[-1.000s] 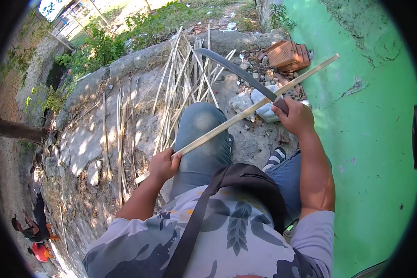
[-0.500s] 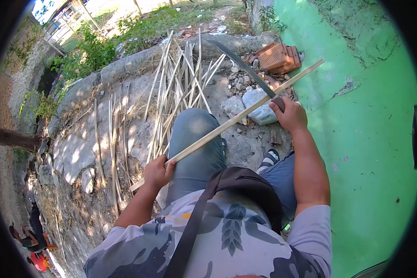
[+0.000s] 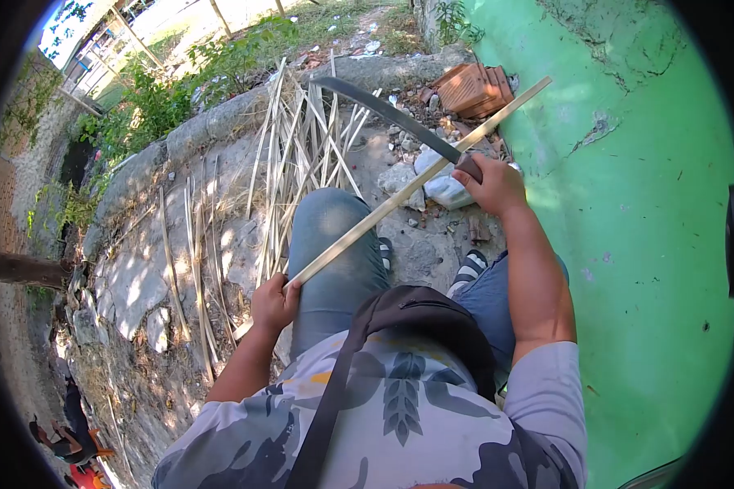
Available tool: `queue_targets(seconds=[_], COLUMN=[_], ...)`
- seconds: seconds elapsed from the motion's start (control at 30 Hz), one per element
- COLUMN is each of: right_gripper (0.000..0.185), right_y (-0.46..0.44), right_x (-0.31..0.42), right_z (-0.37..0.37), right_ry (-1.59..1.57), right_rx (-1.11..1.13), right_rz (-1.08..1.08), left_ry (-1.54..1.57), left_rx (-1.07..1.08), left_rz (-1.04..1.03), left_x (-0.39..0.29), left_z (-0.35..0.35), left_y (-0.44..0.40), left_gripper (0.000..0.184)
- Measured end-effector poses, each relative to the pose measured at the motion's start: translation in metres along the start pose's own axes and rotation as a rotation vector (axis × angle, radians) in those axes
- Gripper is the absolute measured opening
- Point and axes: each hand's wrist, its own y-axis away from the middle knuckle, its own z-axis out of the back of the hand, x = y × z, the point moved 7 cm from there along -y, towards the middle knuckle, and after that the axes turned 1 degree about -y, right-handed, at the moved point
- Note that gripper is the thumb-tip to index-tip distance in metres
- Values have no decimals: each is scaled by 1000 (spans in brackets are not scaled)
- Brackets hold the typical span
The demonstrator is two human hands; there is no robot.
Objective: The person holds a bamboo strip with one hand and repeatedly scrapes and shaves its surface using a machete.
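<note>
My left hand [image 3: 274, 303] is closed around the lower end of a long pale bamboo strip [image 3: 381, 210]. The strip slants up to the right across my bent knee [image 3: 331, 224], and its far end sticks out past my right hand. In my right hand [image 3: 497, 186] is the brown handle of a machete [image 3: 391, 116], fingers wrapped round it. Its dark curved blade points up and left, crossing the strip near the handle. Whether blade and strip touch there I cannot tell.
Beyond my knee lies a heap of split strips [image 3: 302, 155], with several more strips [image 3: 194, 253] on the ground to the left. Orange hollow bricks [image 3: 471, 90] and stones [image 3: 401, 183] lie by the green wall [image 3: 636, 244]. A person [image 3: 73, 432] is at lower left.
The machete has swung so its blade points further left, and my right hand has shifted slightly left and down. My left hand still grips the strip.
</note>
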Motion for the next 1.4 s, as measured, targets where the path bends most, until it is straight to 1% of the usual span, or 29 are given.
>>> queue_targets(seconds=[0.07, 0.1, 0.2, 0.23, 0.33, 0.37, 0.47, 0.57, 0.67, 0.8, 0.83, 0.93, 1.07, 1.1, 1.2, 1.23, 1.33, 1.37, 1.4], right_gripper=[57, 59, 59, 55, 54, 49, 48, 46, 47, 56, 61, 62, 61, 57, 48, 39, 30, 25, 25], right_y=[1, 1, 6, 8, 12, 14, 19, 23, 18, 7, 7, 10, 17, 18, 27, 29, 34, 35, 33], right_x=[-26, -29, -28, -19, 3, 16, 47, 66, 51, -4, -11, -12, -1, 5, 34, 43, 77, 83, 80], right_z=[-5, -6, -4, 4, 6, 9, 6, 9, 8, -7, -6, -3, 15, 17, 14, 5, -23, -24, -24], right_ry=[-53, -119, 20, -7, -25, -19, -43, 12, 74, -51, -142, -130, -22, -13, -33, -28, 138, 185, 222], right_rx=[-23, -40, -60, -91, -49, -42, -104, -111, -46, 66, 42, 10, -17, -51, -54, -44, 91, 135, 148], right_rz=[-187, -208, -184, -134, -40, 10, 327, 510, 422, -73, -100, -144, -70, -25, 97, 166, 362, 397, 395], left_ry=[-23, -38, -32, -22, -12, -5, 11, 33, 52, 61, 67, 41, 19, 11, -13, -12, -16, -19, -20], left_rx=[1, 5, -17, -27, -12, -15, -18, -8, 1, -31, -42, -58, -21, -15, -13, -13, -28, -38, -34], left_rz=[0, 0, -20, -27, -12, -17, -20, 5, 18, 1, -5, -17, -13, -13, -14, -12, -9, -5, 3], left_x=[-2, -2, 0, 0, -4, -2, 2, 2, 3, -2, -3, -6, -6, -6, -3, -2, -8, -10, -10], left_z=[3, 4, 3, 2, 2, 0, -5, -6, -5, -1, 0, 4, 5, 5, 1, -1, 2, 3, 2], left_y=[-1, -1, -1, 0, 1, 1, 3, 3, 4, 4, 5, 5, 6, 7, 7, 7, 7, 7, 6], left_gripper=[44, 44, 42, 42, 40, 40, 41, 42, 42, 44, 44, 47, 49, 49, 50, 50, 50, 50, 50])
